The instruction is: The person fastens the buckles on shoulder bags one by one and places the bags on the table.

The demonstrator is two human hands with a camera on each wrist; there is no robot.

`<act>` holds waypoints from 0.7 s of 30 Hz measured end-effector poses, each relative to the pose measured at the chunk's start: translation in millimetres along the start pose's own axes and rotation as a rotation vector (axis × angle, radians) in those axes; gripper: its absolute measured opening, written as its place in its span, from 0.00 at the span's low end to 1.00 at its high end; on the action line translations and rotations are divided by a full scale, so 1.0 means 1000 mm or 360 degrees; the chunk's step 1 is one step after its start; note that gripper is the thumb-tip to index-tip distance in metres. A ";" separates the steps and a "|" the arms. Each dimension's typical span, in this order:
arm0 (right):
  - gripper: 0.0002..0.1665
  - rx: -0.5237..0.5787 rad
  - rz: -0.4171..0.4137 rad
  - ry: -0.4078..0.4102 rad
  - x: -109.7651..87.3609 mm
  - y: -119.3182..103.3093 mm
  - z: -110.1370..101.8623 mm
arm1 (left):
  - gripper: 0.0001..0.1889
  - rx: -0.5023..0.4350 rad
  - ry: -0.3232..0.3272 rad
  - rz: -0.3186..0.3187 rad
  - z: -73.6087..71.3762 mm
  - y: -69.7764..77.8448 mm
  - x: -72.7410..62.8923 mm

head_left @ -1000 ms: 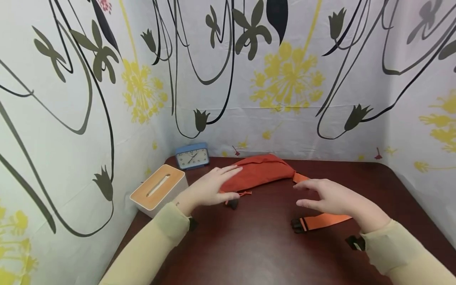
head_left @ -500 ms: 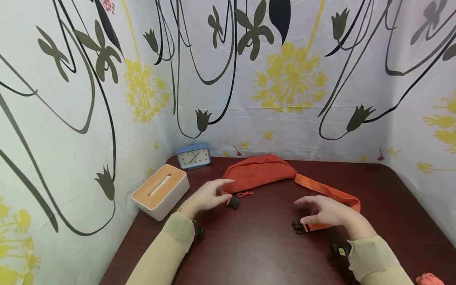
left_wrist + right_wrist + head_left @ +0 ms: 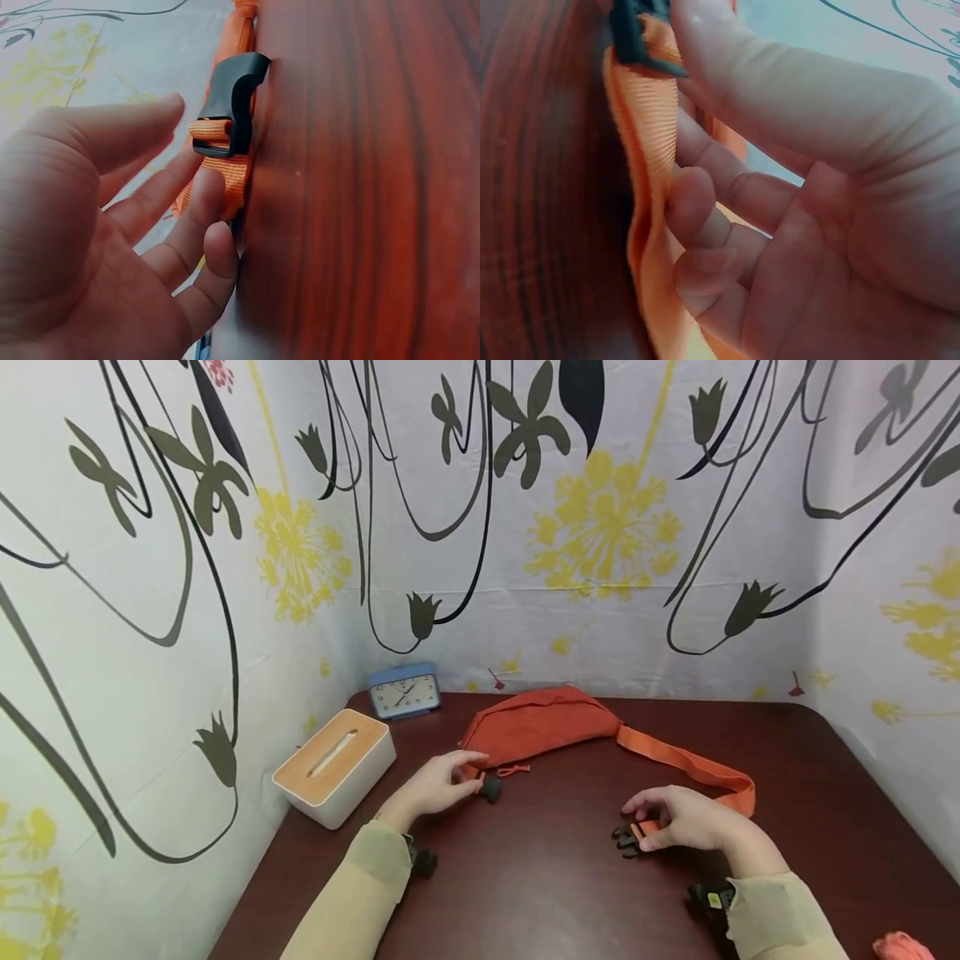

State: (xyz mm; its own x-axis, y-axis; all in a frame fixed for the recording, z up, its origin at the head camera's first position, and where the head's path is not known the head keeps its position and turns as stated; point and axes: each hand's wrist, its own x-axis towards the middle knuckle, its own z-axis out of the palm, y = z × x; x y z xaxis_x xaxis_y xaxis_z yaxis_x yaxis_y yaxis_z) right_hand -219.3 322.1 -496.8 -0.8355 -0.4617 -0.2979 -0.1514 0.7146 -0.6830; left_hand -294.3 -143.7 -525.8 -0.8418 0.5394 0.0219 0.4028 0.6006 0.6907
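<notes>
A red-orange waist bag (image 3: 543, 724) lies toward the back of the table, its orange strap (image 3: 693, 762) looping out to the right. By its left end my left hand (image 3: 431, 787) reaches in at the black socket half of the buckle (image 3: 491, 789). In the left wrist view the fingers touch the webbing (image 3: 229, 174) below that buckle half, and the thumb stands apart from it. At the strap's other end my right hand (image 3: 693, 818) pinches the pronged buckle half (image 3: 624, 842). The right wrist view shows curled fingers against the orange webbing (image 3: 649, 142), thumb at the buckle's edge.
A white tissue box (image 3: 337, 768) with a wooden lid stands left, beside a blue alarm clock (image 3: 405, 691) at the back. A coral-coloured bundle (image 3: 900, 946) lies at the lower right. Patterned fabric walls (image 3: 450, 560) enclose the dark table (image 3: 555, 893).
Both hands have come down from above the table, the left to the socket buckle half, the right to the pronged half. The right fingers have closed on the pronged half.
</notes>
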 end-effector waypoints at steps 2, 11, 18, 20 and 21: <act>0.27 -0.0022 0.0002 0.0002 0.001 0.001 0.002 | 0.26 -0.0010 0.0009 0.0015 0.001 -0.001 -0.001; 0.20 -0.0093 0.0036 0.0060 0.001 -0.003 0.009 | 0.22 0.0032 0.0045 0.0056 0.005 -0.008 -0.001; 0.12 -0.0042 -0.0046 0.0095 0.005 -0.001 0.013 | 0.14 0.0080 0.0100 0.0100 0.007 -0.011 0.000; 0.12 -0.0009 -0.0054 0.0119 0.008 0.000 0.015 | 0.12 0.0066 0.0120 0.0105 0.007 -0.011 0.000; 0.12 -0.0001 -0.0049 0.0138 0.010 0.001 0.016 | 0.11 0.0052 0.0126 0.0099 0.007 -0.011 0.000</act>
State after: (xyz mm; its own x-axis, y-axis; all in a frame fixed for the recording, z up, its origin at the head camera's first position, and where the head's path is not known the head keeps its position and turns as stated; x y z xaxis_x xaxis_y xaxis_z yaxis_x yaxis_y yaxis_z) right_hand -219.0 309.7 -510.9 -0.8730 -0.4362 -0.2183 -0.1777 0.7012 -0.6905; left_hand -296.4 -146.1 -539.0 -0.8400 0.5287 0.1218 0.4656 0.5873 0.6621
